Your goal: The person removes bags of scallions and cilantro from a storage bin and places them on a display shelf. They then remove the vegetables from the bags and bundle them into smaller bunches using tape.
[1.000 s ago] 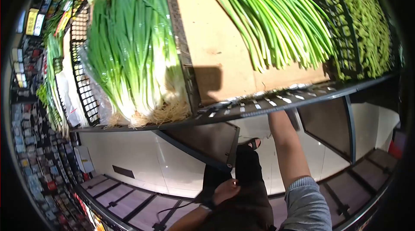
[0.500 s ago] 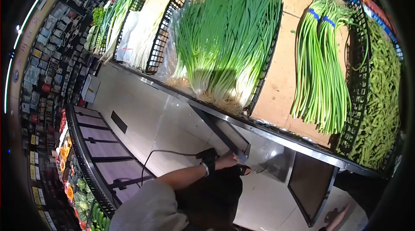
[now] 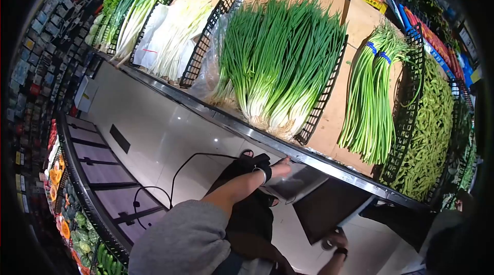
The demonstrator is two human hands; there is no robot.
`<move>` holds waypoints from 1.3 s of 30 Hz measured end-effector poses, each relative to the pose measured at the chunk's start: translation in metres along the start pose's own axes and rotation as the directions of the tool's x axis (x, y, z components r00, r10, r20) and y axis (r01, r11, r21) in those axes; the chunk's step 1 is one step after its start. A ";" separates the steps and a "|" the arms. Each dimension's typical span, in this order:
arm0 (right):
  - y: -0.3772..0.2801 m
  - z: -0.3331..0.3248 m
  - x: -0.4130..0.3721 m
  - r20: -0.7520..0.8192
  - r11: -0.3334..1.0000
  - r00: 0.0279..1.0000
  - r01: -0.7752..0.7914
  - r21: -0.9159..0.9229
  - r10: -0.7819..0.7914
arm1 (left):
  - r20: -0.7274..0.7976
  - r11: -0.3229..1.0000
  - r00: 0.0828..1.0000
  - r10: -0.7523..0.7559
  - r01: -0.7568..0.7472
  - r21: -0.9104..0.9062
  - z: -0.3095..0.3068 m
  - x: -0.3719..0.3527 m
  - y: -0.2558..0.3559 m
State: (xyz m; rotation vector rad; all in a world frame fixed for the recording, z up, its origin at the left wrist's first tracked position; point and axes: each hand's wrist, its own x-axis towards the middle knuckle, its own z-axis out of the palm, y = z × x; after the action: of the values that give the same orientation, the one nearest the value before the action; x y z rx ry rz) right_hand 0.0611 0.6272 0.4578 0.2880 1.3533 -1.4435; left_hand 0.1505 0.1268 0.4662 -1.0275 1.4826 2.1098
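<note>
Under the front edge of the vegetable stall, my left hand (image 3: 281,168) reaches out with its fingers extended against or very near a grey metal panel (image 3: 297,178). A wrist strap and a bracelet show behind it. Lower right, my right hand (image 3: 337,239) is partly in shade, its fingers curled beside the lower corner of a dark brown framed panel (image 3: 329,205). A small round greyish thing (image 3: 327,244) shows at those fingers; I cannot make out what it is. The brown panel stands at an angle out from the stall.
Above, the stall holds green onions (image 3: 288,54), banded garlic stems (image 3: 368,105), green pods (image 3: 427,131) and black plastic baskets (image 3: 206,43). A metal rim (image 3: 247,130) runs along its front. A black cable (image 3: 177,174) hangs by me. Another display (image 3: 82,213) stands left.
My left hand has moved up toward the stall's rim, and the slanted panel it held no longer juts out. My right hand has come further into view beside the brown panel. The view has shifted.
</note>
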 end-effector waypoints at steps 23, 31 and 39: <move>-0.083 0.268 0.162 0.147 0.291 0.961 0.214 -0.933 -0.234 | -0.210 0.530 0.698 0.684 -0.279 0.800 -0.152 -0.147 0.198; -0.242 0.470 0.015 0.467 0.440 0.875 0.471 -0.764 -0.127 | -0.259 0.678 0.717 0.647 -0.387 0.625 -0.176 -0.161 0.213; -0.308 0.535 0.053 0.533 0.503 0.797 0.598 -0.625 -0.285 | 0.267 0.844 0.941 0.206 -0.033 -0.536 -0.244 -0.172 0.235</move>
State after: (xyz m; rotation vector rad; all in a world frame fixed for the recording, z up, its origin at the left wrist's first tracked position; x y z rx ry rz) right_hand 0.0463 0.0877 0.7621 -0.9546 1.6595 -1.0739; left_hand 0.1983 -0.1679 0.7016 -0.7110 0.8457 2.7049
